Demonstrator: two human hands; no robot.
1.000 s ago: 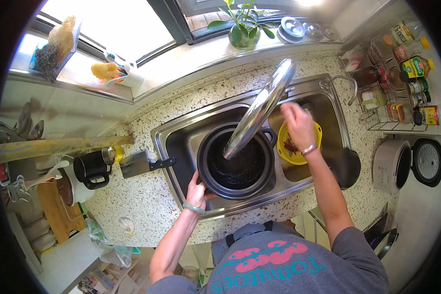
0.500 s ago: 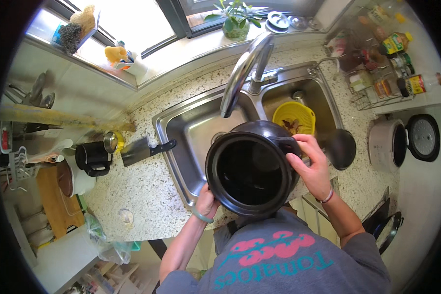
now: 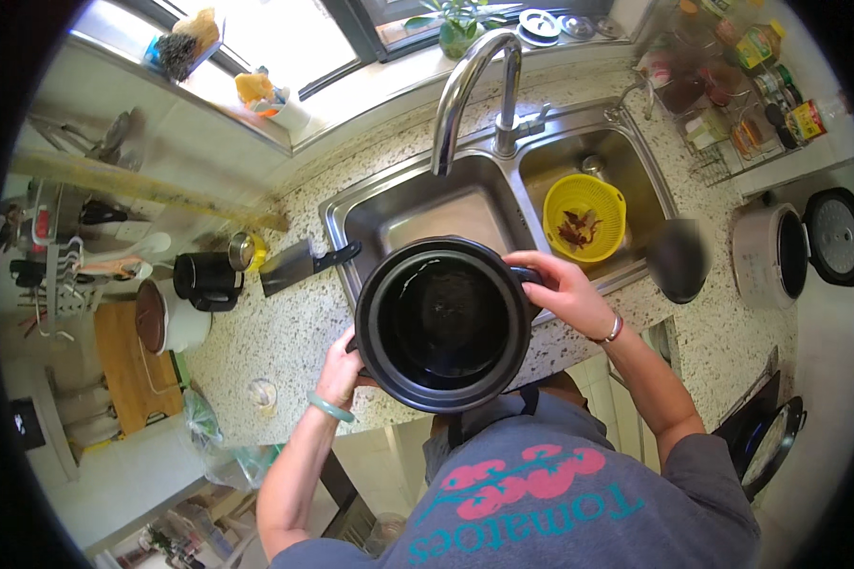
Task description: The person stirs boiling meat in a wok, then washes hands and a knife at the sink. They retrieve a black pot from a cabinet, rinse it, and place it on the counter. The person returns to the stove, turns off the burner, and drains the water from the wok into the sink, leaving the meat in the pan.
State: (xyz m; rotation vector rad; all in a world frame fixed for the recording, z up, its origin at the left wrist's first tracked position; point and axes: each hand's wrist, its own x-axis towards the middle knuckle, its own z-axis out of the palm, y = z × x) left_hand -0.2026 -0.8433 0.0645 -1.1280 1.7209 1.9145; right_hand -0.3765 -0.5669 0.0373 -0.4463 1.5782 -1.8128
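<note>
Between my two hands is a round black cooking pot [image 3: 446, 318], its opening turned up toward me and its dark inside glossy. It hangs over the front edge of the sink, close to my body. My left hand [image 3: 340, 372] closes on the handle at the pot's left side, with the fingers partly hidden under it. On the right, my right hand [image 3: 562, 289] wraps round the other handle, thumb along the rim. Beyond the pot are the steel double sink [image 3: 522, 204] and a curved faucet [image 3: 474, 85]. A yellow basket [image 3: 552, 213] with reddish-brown scraps sits in the right basin.
Left of the sink lies a cleaver [image 3: 299, 266], near a black mug-like container [image 3: 204, 280] and a white pot with a brown lid [image 3: 152, 318]. A black lid-like disc [image 3: 678, 261] lies to the right. An open rice cooker [image 3: 773, 256] stands farther right.
The pot has moved left and toward me, off the sink, and tilted from facing me to more upright. Both hands still hold its handles. The view has shifted slightly.
</note>
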